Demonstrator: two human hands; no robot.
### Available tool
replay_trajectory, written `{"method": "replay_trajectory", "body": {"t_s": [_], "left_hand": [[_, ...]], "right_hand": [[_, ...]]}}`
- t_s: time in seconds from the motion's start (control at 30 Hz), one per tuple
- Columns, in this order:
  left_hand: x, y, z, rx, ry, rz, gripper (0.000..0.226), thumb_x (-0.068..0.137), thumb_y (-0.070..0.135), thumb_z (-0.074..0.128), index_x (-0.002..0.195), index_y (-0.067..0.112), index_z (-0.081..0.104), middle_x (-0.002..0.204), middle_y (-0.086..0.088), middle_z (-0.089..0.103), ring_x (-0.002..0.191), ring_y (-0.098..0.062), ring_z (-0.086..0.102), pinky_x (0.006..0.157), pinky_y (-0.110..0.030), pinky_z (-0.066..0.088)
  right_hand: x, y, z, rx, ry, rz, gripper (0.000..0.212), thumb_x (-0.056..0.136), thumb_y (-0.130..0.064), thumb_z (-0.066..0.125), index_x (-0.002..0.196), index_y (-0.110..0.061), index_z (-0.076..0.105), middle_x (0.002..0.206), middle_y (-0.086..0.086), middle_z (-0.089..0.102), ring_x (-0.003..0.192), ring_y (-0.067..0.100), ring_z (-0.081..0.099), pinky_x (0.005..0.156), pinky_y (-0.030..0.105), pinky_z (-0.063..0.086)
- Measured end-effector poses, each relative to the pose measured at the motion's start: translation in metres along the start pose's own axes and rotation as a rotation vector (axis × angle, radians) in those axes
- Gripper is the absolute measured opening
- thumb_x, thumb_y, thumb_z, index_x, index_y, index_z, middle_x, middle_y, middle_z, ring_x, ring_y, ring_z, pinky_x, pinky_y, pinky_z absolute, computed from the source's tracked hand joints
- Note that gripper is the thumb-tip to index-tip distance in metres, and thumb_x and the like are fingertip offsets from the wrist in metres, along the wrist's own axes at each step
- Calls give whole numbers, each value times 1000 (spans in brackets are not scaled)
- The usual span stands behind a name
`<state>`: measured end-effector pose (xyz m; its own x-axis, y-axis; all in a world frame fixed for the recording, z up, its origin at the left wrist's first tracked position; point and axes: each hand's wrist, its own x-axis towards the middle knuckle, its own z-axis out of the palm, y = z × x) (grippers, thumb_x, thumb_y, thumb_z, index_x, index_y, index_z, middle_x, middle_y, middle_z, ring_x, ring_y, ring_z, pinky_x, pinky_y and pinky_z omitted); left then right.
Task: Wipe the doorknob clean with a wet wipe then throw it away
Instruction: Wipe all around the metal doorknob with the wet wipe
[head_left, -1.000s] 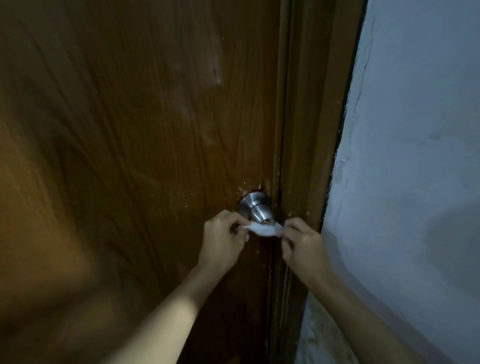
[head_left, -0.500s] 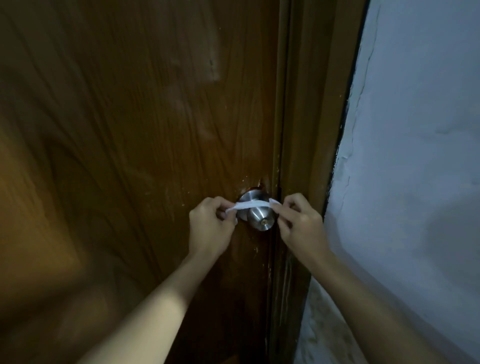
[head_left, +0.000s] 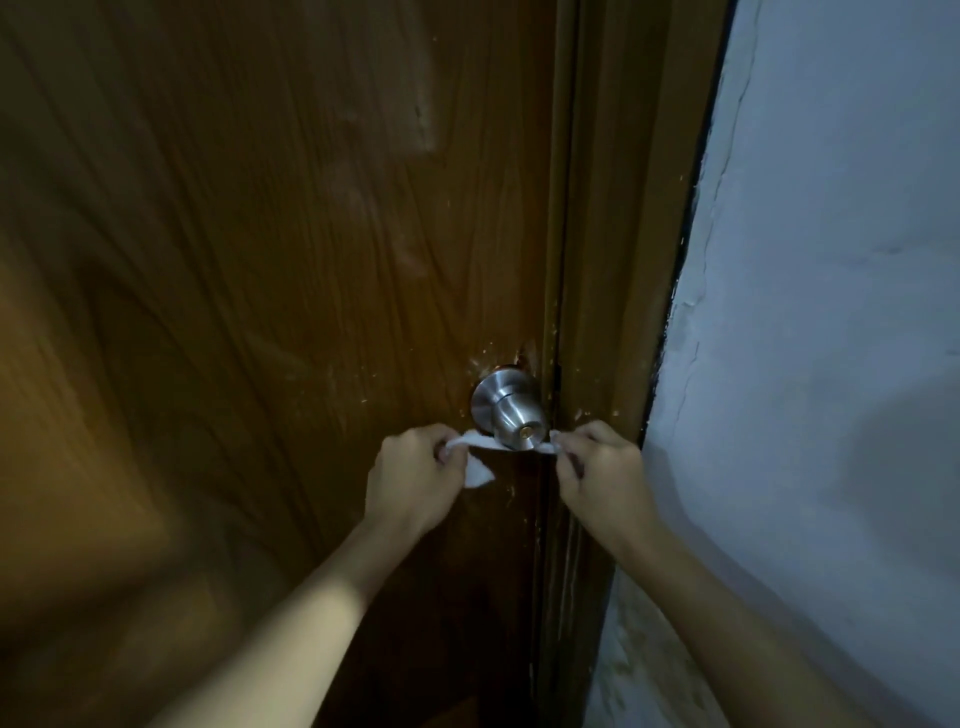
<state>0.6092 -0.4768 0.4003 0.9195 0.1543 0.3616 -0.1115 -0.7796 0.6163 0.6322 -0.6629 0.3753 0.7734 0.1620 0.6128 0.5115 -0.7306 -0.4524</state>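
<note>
Doorknob (head_left: 511, 415) on door (head_left: 260, 312), close to frame (head_left: 608, 260) on its right. Wipe (head_left: 480, 451) runs under doorknob. Left hand (head_left: 413, 480) left of it, right hand (head_left: 602, 475) right.

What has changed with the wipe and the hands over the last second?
The wet wipe, stretched over the top of the doorknob half a second ago, now runs under it, as it did a second ago. The left hand and right hand dropped with it. Both hands still pinch the wipe's ends; the door stays shut.
</note>
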Motion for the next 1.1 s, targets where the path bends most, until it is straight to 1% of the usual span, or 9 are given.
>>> {"method": "replay_trajectory", "body": {"t_s": [0.2,0.27,0.37,0.43,0.53,0.67,0.83,0.97,1.1], "left_hand": [[17,19,-17,59,207,100,17,87,24,54,95,19,68,83,6,62,73,-11,59,65,-30,48],[15,18,-16,47,209,68,17,87,24,53,95,19,68,85,5,64,74,-12,60,66,-31,48],[10,18,-9,69,97,45,13,87,24,54,88,22,67,80,6,66,72,-11,61,64,-30,50],[12,19,-10,99,76,47,12,88,25,55,89,24,67,83,6,66,73,-11,60,65,-30,50],[22,27,-17,91,169,59,14,89,24,54,94,22,67,88,4,66,75,-11,59,68,-32,51],[34,43,-29,37,304,44,17,88,25,53,96,22,67,87,1,68,76,-17,61,69,-34,51],[29,41,-37,105,209,46,18,88,23,53,96,18,68,81,-2,69,73,-21,63,65,-36,53],[22,34,-34,127,197,72,11,85,20,55,90,21,65,73,4,63,67,-17,58,56,-27,41],[21,29,-29,154,174,75,9,87,21,55,89,21,64,73,4,62,67,-17,60,55,-26,41]], "right_hand": [[18,-14,-9,7,68,-47,14,82,1,60,94,2,67,92,19,67,75,28,65,72,35,54],[17,-13,-10,14,73,-41,18,84,-1,60,100,1,66,96,19,68,79,27,65,74,32,54],[25,-13,-18,16,136,-43,20,84,1,59,102,1,66,95,20,69,77,28,66,67,24,48],[30,-14,-22,-7,155,-89,16,82,2,61,97,1,68,89,20,70,71,30,66,63,30,54],[22,-16,-22,-45,85,-123,17,82,-1,62,98,-1,68,88,17,72,70,28,66,62,39,57],[26,-21,-33,-5,127,-101,21,82,2,60,102,0,66,89,18,71,72,26,66,64,29,53],[57,-32,-55,-16,254,-155,16,83,1,60,97,2,68,86,20,70,70,30,65,62,32,52],[43,-25,-41,-37,164,-155,20,85,-2,59,103,0,66,92,20,68,74,31,65,65,42,57],[27,-14,-24,-42,78,-121,19,82,1,61,100,2,67,93,20,67,74,31,65,64,40,57]]}}
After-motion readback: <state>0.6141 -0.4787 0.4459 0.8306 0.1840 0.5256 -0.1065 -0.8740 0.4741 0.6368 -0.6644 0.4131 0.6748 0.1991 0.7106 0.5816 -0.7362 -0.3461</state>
